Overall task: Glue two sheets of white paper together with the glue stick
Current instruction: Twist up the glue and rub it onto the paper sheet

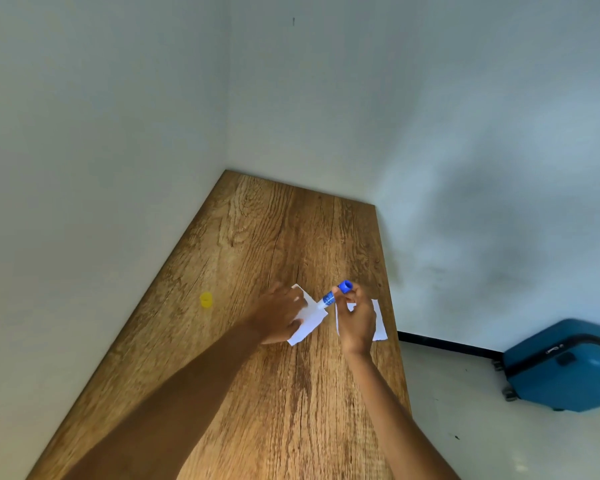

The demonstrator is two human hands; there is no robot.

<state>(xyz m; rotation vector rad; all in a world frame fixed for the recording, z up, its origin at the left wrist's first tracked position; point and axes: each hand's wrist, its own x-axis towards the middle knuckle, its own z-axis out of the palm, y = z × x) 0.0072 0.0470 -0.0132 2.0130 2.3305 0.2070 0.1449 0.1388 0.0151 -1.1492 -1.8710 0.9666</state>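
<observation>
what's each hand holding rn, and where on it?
Right hand grips the glue stick at its upper blue end, tip down on the left paper. Left hand holds nothing; it presses that paper flat on the table.

Both bare forearms reach forward, left hand (278, 315) lying flat with fingers spread, right hand (355, 318) curled in a pinch.

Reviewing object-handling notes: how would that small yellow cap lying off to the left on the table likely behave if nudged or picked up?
The yellow cap is small and looks like thin plastic, so probably very light. It seems a short cylinder, so on its side it might roll across the smooth wooden table; which way it sits is unclear. It lies near the table's left edge, so a push could send it off.
</observation>
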